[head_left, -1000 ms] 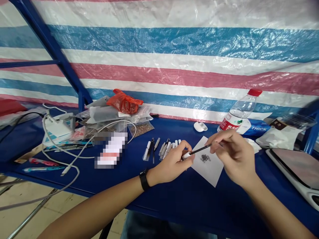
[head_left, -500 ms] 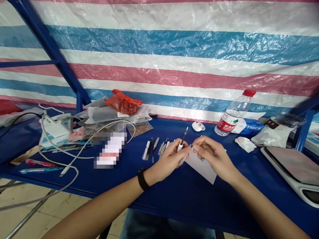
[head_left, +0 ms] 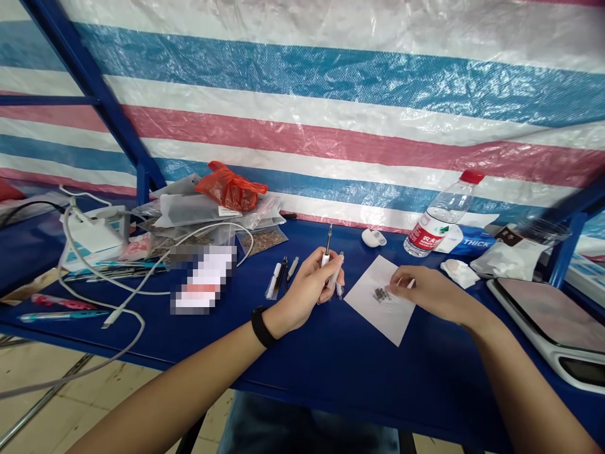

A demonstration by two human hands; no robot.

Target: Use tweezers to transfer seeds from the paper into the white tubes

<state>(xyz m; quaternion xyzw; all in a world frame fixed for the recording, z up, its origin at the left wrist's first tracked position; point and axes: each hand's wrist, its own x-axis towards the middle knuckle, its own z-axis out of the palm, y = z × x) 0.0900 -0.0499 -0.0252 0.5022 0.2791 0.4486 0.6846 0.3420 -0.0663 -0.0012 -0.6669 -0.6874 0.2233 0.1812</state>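
Observation:
My left hand (head_left: pixel 307 291) is closed round a white pen part with a thin black refill (head_left: pixel 327 243) standing upright out of it, held above the blue table (head_left: pixel 331 366). My right hand (head_left: pixel 425 291) rests on a white sheet of paper (head_left: pixel 378 312), fingertips pinched beside a small heap of tiny dark springs (head_left: pixel 380 294); what the fingers hold I cannot make out. A few white and black pen parts (head_left: pixel 280 277) lie just left of my left hand.
A water bottle (head_left: pixel 442 214) with a red cap stands at the back right, next to a blue pack (head_left: pixel 475 239) and crumpled tissue (head_left: pixel 457 271). A scale (head_left: pixel 553 328) sits at the right edge. Bags, cables and a charger (head_left: pixel 92 236) crowd the left.
My hands have come apart. The left hand moved left with the pen part and upright refill. The right hand went down to the paper by the springs.

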